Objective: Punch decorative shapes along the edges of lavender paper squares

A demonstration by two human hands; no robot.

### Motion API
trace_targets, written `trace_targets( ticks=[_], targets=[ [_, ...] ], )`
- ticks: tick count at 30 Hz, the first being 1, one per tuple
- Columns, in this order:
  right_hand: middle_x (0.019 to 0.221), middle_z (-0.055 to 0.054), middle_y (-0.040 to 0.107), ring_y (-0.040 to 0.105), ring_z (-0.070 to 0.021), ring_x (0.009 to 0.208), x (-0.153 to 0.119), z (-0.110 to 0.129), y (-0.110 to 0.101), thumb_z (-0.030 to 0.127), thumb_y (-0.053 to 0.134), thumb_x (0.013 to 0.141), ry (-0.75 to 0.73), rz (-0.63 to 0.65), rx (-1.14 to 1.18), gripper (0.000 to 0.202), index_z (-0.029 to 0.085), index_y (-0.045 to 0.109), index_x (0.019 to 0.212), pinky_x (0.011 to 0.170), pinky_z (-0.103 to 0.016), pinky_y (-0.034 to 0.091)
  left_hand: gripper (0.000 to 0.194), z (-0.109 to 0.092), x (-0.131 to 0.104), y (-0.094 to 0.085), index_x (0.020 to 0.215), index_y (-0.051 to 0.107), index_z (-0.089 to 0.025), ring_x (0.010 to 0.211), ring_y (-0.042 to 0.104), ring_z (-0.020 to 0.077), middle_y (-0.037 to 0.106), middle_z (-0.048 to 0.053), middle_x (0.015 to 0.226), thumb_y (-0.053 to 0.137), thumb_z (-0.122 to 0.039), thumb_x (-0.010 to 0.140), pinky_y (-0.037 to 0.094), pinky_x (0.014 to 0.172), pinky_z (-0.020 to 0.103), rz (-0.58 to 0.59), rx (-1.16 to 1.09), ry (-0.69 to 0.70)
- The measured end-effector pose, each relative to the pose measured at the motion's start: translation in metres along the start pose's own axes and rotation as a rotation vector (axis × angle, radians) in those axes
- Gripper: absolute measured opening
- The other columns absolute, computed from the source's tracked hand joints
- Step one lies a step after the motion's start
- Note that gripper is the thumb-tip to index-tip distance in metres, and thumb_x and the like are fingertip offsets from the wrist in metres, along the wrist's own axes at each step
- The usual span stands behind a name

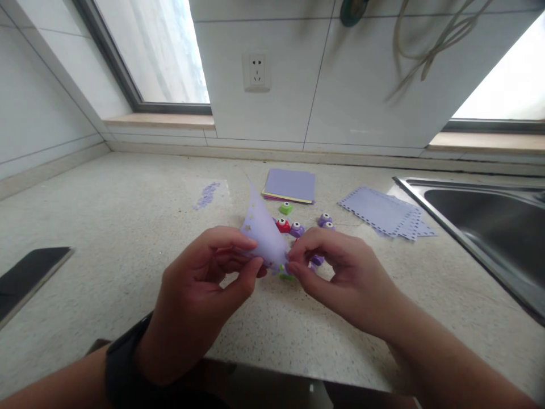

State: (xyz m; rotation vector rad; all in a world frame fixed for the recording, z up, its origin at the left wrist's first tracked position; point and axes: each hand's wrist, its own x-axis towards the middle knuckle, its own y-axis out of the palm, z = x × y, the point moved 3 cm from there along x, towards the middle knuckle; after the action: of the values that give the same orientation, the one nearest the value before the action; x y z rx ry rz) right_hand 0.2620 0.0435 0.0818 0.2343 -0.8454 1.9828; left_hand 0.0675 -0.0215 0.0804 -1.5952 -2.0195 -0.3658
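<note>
My left hand (204,284) pinches a lilac paper sheet (264,230) with small star-shaped holes, held up on edge above the counter. My right hand (340,272) grips a small green craft punch (286,275) at the sheet's lower corner; the punch is mostly hidden by my fingers. Just behind the sheet stand more little punches: a red one (283,225), a purple one (297,229), a green one (285,208) and two purple ones (326,221). A black watch band is on my left wrist.
A stack of coloured paper (289,186) lies at the back, punched lilac sheets (383,211) to its right, lilac paper scraps (206,195) to the left. A steel sink (481,221) is at the right, a dark cooktop (25,278) at the left. A wall socket (256,72) is behind.
</note>
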Motion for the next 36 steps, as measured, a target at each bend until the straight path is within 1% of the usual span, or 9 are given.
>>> trace_targets(
  ticks=[5, 10, 15, 19, 24, 27, 29, 32, 36],
  targets=[
    [0.076, 0.001, 0.066, 0.059, -0.0133, 0.065, -0.001, 0.004, 0.006, 0.014, 0.072, 0.083, -0.024, 0.007, 0.012, 0.009, 0.021, 0.066, 0.085, 0.061, -0.028, 0.048, 0.032, -0.004, -0.001, 0.002, 0.105, 0.070, -0.024, 0.075, 0.077, 0.0120, 0.076, -0.003, 0.091, 0.075, -0.001, 0.084, 0.068, 0.070, 0.020, -0.002, 0.087, 0.072],
    [0.075, 0.001, 0.067, 0.059, -0.0133, 0.065, -0.002, 0.005, 0.007, 0.014, 0.071, 0.082, -0.002, -0.006, 0.029, 0.009, 0.021, 0.067, 0.082, 0.060, -0.027, 0.048, 0.033, -0.006, -0.003, 0.004, 0.108, 0.069, -0.026, 0.078, 0.077, 0.0127, 0.076, -0.002, 0.093, 0.074, -0.003, 0.085, 0.069, 0.070, 0.021, 0.006, 0.101, 0.136],
    [0.072, 0.000, 0.068, 0.060, -0.0137, 0.064, 0.000, 0.005, 0.008, 0.012, 0.068, 0.080, 0.012, 0.008, 0.039, 0.009, 0.021, 0.067, 0.079, 0.059, -0.027, 0.049, 0.033, -0.005, -0.006, 0.005, 0.110, 0.068, -0.027, 0.081, 0.076, 0.0131, 0.074, -0.002, 0.098, 0.073, -0.004, 0.087, 0.070, 0.072, 0.023, 0.029, 0.105, 0.143],
    [0.070, 0.001, 0.067, 0.059, -0.0128, 0.062, 0.000, 0.006, 0.009, 0.011, 0.067, 0.080, -0.012, 0.012, 0.028, 0.010, 0.020, 0.066, 0.076, 0.058, -0.026, 0.048, 0.032, -0.003, -0.008, 0.005, 0.111, 0.069, -0.029, 0.086, 0.075, 0.0148, 0.073, 0.000, 0.101, 0.073, -0.007, 0.089, 0.070, 0.073, 0.025, 0.033, 0.102, 0.141],
    [0.069, 0.001, 0.066, 0.059, -0.0122, 0.061, 0.000, 0.007, 0.010, 0.011, 0.067, 0.078, -0.035, -0.003, 0.020, 0.010, 0.020, 0.065, 0.074, 0.057, -0.025, 0.047, 0.045, 0.000, -0.009, 0.006, 0.119, 0.065, -0.028, 0.077, 0.077, 0.0116, 0.073, -0.002, 0.099, 0.078, -0.004, 0.084, 0.069, 0.073, 0.021, -0.010, 0.003, 0.119],
    [0.067, 0.002, 0.066, 0.058, -0.0118, 0.060, 0.001, 0.007, 0.010, 0.011, 0.066, 0.076, -0.054, -0.022, 0.009, 0.010, 0.020, 0.064, 0.072, 0.057, -0.025, 0.047, 0.054, 0.001, -0.008, 0.009, 0.124, 0.058, -0.029, 0.074, 0.078, 0.0121, 0.073, -0.003, 0.099, 0.077, -0.002, 0.081, 0.069, 0.070, 0.022, -0.032, -0.052, 0.066],
    [0.068, 0.001, 0.066, 0.059, -0.0119, 0.060, 0.001, 0.007, 0.010, 0.011, 0.066, 0.076, -0.056, -0.033, 0.000, 0.009, 0.019, 0.064, 0.072, 0.057, -0.025, 0.047, 0.057, 0.002, -0.007, 0.012, 0.124, 0.054, -0.028, 0.075, 0.079, 0.0119, 0.075, -0.004, 0.097, 0.076, 0.001, 0.080, 0.069, 0.072, 0.021, -0.010, -0.104, -0.009],
    [0.067, 0.001, 0.067, 0.058, -0.0119, 0.059, 0.001, 0.006, 0.011, 0.011, 0.066, 0.076, -0.053, -0.046, -0.020, 0.009, 0.019, 0.065, 0.072, 0.056, -0.025, 0.047, 0.053, 0.005, -0.006, 0.016, 0.122, 0.054, -0.026, 0.080, 0.080, 0.0133, 0.078, -0.003, 0.094, 0.075, 0.000, 0.081, 0.068, 0.074, 0.020, 0.054, -0.196, -0.137],
    [0.066, 0.002, 0.065, 0.055, -0.0106, 0.057, 0.000, 0.005, 0.013, 0.010, 0.066, 0.075, -0.046, -0.050, -0.033, 0.009, 0.018, 0.065, 0.072, 0.055, -0.024, 0.045, 0.042, 0.011, -0.008, 0.020, 0.116, 0.058, -0.024, 0.081, 0.080, 0.0137, 0.078, -0.003, 0.087, 0.079, -0.007, 0.084, 0.066, 0.076, 0.020, 0.109, -0.282, -0.332]
  ],
)
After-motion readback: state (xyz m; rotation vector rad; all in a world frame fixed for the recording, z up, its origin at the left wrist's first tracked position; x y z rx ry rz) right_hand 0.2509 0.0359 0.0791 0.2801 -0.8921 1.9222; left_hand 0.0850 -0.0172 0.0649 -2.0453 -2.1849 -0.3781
